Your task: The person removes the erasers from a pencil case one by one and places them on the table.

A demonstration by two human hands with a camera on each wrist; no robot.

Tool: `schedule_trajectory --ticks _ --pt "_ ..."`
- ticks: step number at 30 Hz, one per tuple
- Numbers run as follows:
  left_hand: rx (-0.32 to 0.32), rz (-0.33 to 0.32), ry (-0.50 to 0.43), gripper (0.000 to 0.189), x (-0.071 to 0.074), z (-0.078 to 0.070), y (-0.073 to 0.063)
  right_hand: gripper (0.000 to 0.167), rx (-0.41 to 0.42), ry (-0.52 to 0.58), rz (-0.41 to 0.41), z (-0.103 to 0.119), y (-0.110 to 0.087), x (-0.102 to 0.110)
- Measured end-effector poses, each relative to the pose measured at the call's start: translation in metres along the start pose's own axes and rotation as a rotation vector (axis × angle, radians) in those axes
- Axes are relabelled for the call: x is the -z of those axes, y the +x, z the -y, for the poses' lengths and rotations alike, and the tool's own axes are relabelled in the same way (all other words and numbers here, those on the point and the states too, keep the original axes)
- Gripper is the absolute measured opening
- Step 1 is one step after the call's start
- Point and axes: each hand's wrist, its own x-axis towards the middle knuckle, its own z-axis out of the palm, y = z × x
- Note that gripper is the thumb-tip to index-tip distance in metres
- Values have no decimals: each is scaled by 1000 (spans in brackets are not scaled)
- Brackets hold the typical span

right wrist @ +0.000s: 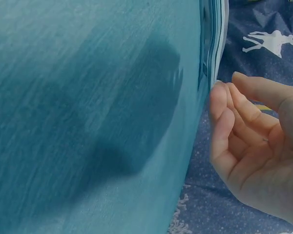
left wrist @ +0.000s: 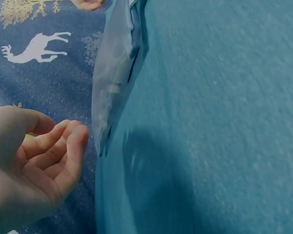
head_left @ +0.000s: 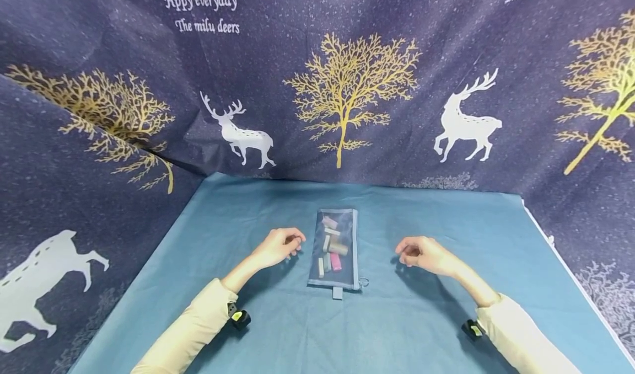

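The see-through pouch (head_left: 349,272) with small pieces (head_left: 335,262) inside lies flat on the blue cloth (head_left: 377,330) between the left hand (head_left: 278,247), near its left side, and the right hand (head_left: 428,255), farther off, both loosely curled and empty, probably so that each can reach it easily.

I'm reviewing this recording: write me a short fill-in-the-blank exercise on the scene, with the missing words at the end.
1. In the head view, the right hand is farther from the see-through pouch than the ____.
2. The most vividly coloured block inside the pouch is ____.
3. The white animals printed on the backdrop are ____.

Missing words: left hand; pink; deer.
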Motion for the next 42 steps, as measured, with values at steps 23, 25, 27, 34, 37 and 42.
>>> schedule_trajectory --ticks 23,25,27,34,37,42 --pt "-177 82 87 17 -23 -21 6 23 92 -27 163 9 6 -17" --pt "-196 96 101 16 -26 -23 6 23 96 -24 178 11 6 -18" --pt "-215 109 113 17 -28 -25 6 24 101 -13 196 13 6 -19" --pt "-262 146 135 18 -35 -33 7 27 96 2 243 17 7 -22" --pt "-264 163 129 20 -38 -34 7 27 93 4 254 18 9 -24" --pt "-255 194 118 23 -42 -36 7 26 95 13 268 20 10 -27"
